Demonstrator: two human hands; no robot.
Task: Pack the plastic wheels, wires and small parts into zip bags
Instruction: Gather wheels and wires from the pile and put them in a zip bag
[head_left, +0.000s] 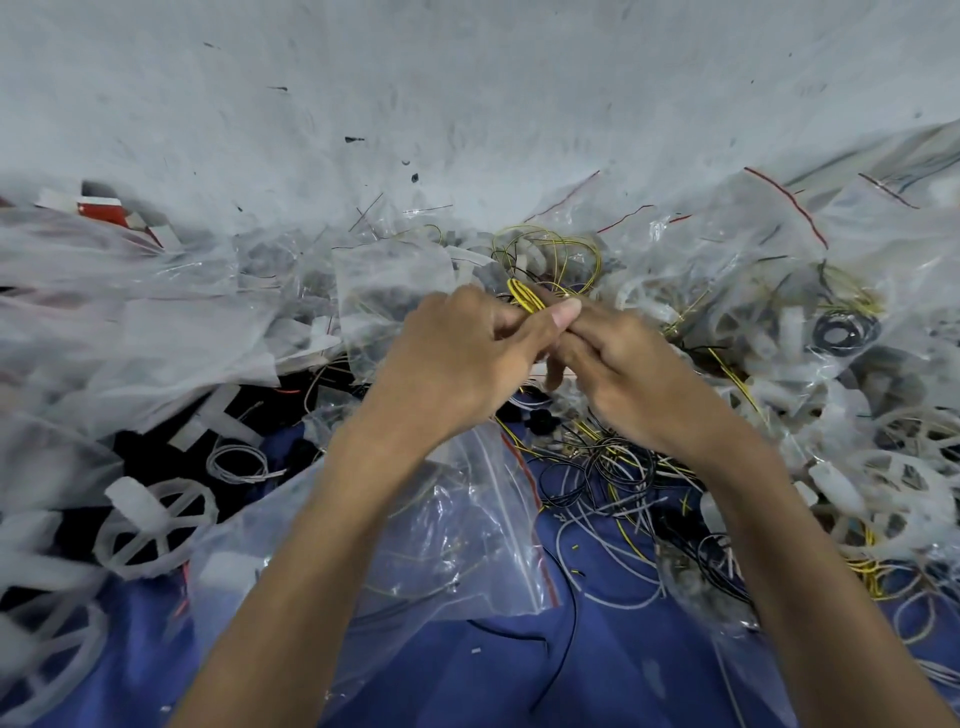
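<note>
My left hand (457, 358) and my right hand (628, 374) meet at the middle of the view, and both pinch a folded bundle of yellow wire (524, 297) between their fingers. The wire's loose loops (550, 249) trail off behind the hands. Under my left forearm lies an open zip bag (467, 530) with a red seal strip. A white plastic wheel (156, 525) lies at the lower left. A tangle of black, white and yellow wires (618, 483) lies below my right hand.
Filled zip bags with wheels and wires (810, 322) pile up at the right. Empty clear bags (130, 312) heap at the left. Blue cloth (597, 654) covers the near area. A grey scuffed wall (467, 93) rises behind.
</note>
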